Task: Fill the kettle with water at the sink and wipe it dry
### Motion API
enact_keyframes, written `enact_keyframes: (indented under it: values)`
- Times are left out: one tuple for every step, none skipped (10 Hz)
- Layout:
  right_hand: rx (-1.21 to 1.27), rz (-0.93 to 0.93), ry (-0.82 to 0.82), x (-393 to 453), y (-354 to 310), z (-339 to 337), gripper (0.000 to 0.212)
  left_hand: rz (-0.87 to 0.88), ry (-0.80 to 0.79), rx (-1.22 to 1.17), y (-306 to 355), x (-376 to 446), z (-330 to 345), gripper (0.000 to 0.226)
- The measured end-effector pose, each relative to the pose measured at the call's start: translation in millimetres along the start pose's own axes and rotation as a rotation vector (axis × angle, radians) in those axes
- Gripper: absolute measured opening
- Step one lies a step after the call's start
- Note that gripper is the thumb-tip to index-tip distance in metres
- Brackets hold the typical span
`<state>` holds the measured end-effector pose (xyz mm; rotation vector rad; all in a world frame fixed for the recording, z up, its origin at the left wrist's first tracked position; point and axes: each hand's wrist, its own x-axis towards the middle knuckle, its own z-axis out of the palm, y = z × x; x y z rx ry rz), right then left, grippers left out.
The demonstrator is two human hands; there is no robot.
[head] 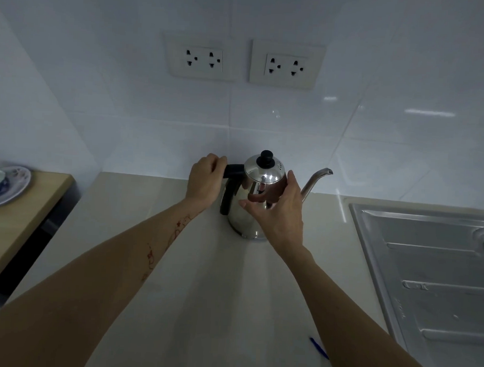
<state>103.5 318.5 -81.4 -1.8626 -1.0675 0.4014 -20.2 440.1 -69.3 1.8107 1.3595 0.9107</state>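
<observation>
Kettle (pixel 258 200) stood at counter's (pixel 176 263) back edge. Left hand (pixel 205 179) clenched its handle (pixel 231 188); right hand (pixel 275 209) lay open against the body. Lid (pixel 265 170) might slip when lifted.

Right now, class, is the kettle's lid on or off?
On. The lid with its black knob sits closed on the upright kettle, which stands on the counter.

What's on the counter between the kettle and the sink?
Nothing. In the head view, the counter between the kettle and the sink is bare; only the kettle's spout reaches over it.
</observation>
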Motion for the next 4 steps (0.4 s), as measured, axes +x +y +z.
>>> enact_keyframes:
  values:
    - [-0.03, 0.011, -0.058, -10.2, -14.2, -21.5, 0.109, 0.013, -0.001, 0.118, 5.8, -11.6, -6.6, 0.035]
    - [-0.106, -0.033, -0.092, -21.0, -26.2, -44.5, 0.096, 0.012, -0.007, 0.239, 19.0, -30.2, -14.7, 0.044]
    - [-0.19, -0.079, -0.144, -36.1, -41.5, -74.0, 0.075, 0.024, -0.044, 0.336, 38.3, -53.2, -24.7, 0.046]
    - [-0.297, -0.102, -0.201, -51.5, -52.5, -108.0, 0.063, 0.051, -0.084, 0.381, 57.4, -80.8, -32.8, 0.038]
